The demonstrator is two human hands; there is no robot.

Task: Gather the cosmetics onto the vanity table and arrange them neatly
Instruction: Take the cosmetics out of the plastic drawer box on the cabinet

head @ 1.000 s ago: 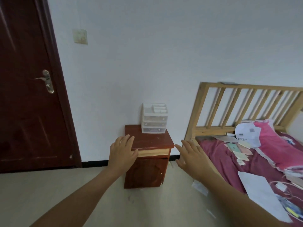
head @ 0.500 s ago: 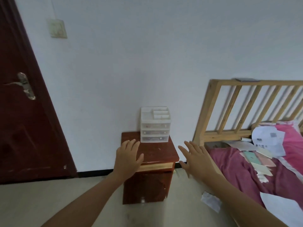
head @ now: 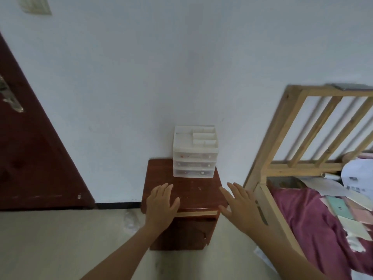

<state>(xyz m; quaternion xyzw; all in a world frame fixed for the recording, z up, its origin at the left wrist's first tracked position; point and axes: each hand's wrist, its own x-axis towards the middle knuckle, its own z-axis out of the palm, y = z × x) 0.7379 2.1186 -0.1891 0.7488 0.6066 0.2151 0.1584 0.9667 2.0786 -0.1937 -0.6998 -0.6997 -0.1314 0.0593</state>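
You have two hands in view: one left hand point(head: 161, 205) and one right hand point(head: 240, 205). In front of you stands one small red-brown table point(head: 193, 190). On it sits one white plastic drawer box point(head: 194, 152), with three drawers point(head: 193, 164) under one divided top tray point(head: 194, 136). You can count one dark door point(head: 30, 158) with one metal handle point(head: 11, 98), and one wall switch point(head: 35, 5). To your right is one bed point(head: 282, 223) with one wooden headboard point(head: 282, 126) and one red blanket point(head: 314, 229). Several papers point(head: 323, 186) lie there, overlapping too much to count.
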